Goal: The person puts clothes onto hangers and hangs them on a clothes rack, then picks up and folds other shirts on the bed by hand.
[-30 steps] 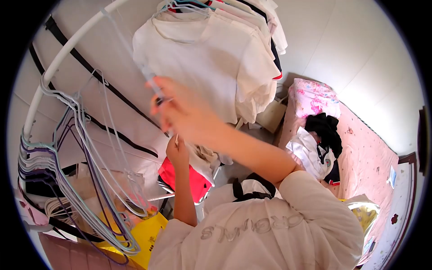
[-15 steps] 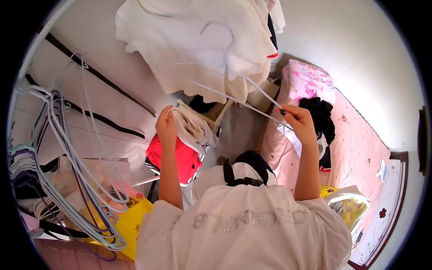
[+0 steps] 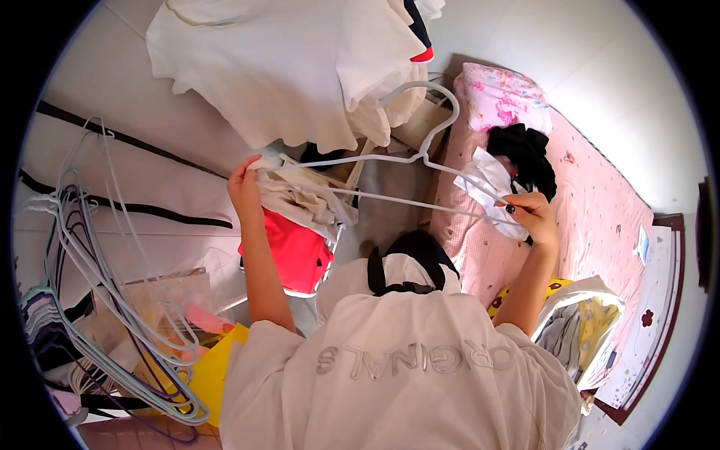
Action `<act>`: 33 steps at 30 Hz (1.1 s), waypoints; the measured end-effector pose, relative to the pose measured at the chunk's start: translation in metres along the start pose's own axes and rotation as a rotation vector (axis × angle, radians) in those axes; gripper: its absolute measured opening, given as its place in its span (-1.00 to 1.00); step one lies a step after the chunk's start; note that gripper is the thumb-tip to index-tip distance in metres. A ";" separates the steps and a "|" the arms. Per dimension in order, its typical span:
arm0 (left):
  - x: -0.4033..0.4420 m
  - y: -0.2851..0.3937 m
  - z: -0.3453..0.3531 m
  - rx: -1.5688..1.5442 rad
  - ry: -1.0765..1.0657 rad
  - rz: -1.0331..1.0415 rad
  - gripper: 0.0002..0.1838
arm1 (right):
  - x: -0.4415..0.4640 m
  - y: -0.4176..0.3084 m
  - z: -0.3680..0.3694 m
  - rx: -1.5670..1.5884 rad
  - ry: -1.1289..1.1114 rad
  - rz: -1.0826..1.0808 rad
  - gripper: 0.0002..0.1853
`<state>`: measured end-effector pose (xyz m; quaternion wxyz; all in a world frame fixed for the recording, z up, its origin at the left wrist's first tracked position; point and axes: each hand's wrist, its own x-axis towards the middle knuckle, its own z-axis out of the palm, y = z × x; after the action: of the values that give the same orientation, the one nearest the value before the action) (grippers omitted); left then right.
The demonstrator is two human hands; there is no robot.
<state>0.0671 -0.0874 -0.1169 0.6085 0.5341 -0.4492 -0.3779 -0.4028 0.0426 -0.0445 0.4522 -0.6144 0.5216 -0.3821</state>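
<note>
The right hand [image 3: 534, 219] pinches a white hanger [image 3: 425, 154]; the left hand [image 3: 244, 186] pinches beige clothing [image 3: 304, 199] bunched beside its fingers.

Home interior, bedroom, with clothing in the same room. Bed [image 3: 596, 195]: one, pink patterned cover, set along a wall. Floral pillow [image 3: 504, 97]: one, pink and white, at the bed's far end. Black garment [image 3: 531, 154] and white garment [image 3: 480, 184]: lying loose on the bed. Cream T-shirt [image 3: 262, 82]: hanging, top of view, with other garments behind. Clothes hangers [image 3: 45, 311]: many, white, pale green and purple, bunched at left; one further white hanger [image 3: 426, 150] across the middle. Red garment [image 3: 292, 251] and crumpled beige garment [image 3: 311, 202]: heaped together. Open bag [image 3: 601, 289]: fabric inside, near the bed. Walls [image 3: 592, 67]: plain, pale.
</note>
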 end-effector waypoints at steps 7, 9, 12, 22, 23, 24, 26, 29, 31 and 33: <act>-0.007 0.037 0.006 0.374 -0.217 0.246 -0.67 | -0.013 0.003 -0.013 0.071 -0.002 -0.029 -0.73; -0.007 0.040 0.009 0.384 -0.190 0.267 -0.66 | -0.018 -0.005 -0.018 0.035 -0.001 -0.009 -0.73; -0.004 0.037 0.016 0.402 -0.159 0.326 -0.66 | -0.028 0.001 -0.024 0.067 0.008 -0.057 -0.74; 0.003 0.053 0.024 0.376 -0.067 0.348 -0.68 | -0.035 0.002 -0.014 0.038 0.141 -0.100 -0.80; 0.004 0.055 0.026 0.371 -0.054 0.345 -0.68 | -0.035 0.000 -0.012 0.062 0.147 -0.084 -0.80; 0.005 0.057 0.029 0.364 -0.041 0.344 -0.69 | -0.036 -0.001 -0.012 0.085 0.155 -0.068 -0.80; 0.004 0.059 0.035 0.389 -0.027 0.333 -0.69 | -0.039 -0.001 -0.011 0.064 0.147 0.009 -0.79; 0.001 0.062 0.041 0.443 -0.047 0.313 -0.70 | -0.046 0.009 0.001 0.081 0.200 0.052 -0.81; -0.003 0.062 0.045 0.424 -0.100 0.299 -0.70 | -0.050 0.006 0.006 0.136 0.194 0.146 -0.81; -0.004 0.059 0.047 0.401 -0.176 0.272 -0.69 | -0.052 0.005 0.008 0.158 0.170 0.164 -0.80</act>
<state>0.0195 -0.0894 -0.0575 0.4943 0.5436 -0.6341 -0.2409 -0.4057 0.0949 -0.0519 0.4833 -0.4976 0.5747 -0.4343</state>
